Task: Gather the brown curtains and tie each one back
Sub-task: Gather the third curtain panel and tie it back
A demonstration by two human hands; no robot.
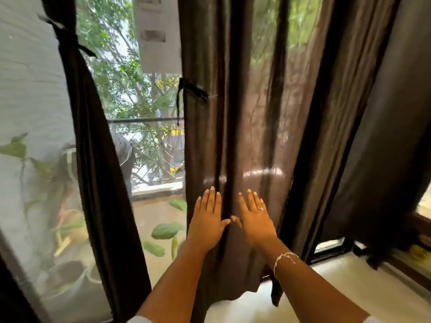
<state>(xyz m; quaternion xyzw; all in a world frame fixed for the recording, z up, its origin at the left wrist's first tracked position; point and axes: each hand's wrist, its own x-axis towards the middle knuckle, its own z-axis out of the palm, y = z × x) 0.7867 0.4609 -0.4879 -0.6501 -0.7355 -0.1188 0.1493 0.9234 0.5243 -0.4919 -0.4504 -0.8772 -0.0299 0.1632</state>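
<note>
Two hands are out in front of you, the forearms reaching forward almost parallel from the bottom edge. Your left hand (207,216) and your right hand (255,219) are both flat, backs toward you, fingers straight, a little spread and pointing up, gripping nothing. The thumbs angle inward and their tips almost meet over a dark fold. Both palms face the middle brown curtain (233,117), low on the panel; whether they press the cloth or sit just off it cannot be told. That curtain hangs loose in vertical folds, with a dark tie strap (190,92) dangling at its left edge. To the left, the left brown curtain (98,159) is gathered narrow and cinched high up by a knotted tie (67,39). The right brown curtain (349,127) hangs loose. A ring (261,209) sits on your right hand and a thin bracelet (285,256) on that wrist. Outside, between the left and middle curtains, are a balcony railing (144,121) and green leaves (166,230).
</note>
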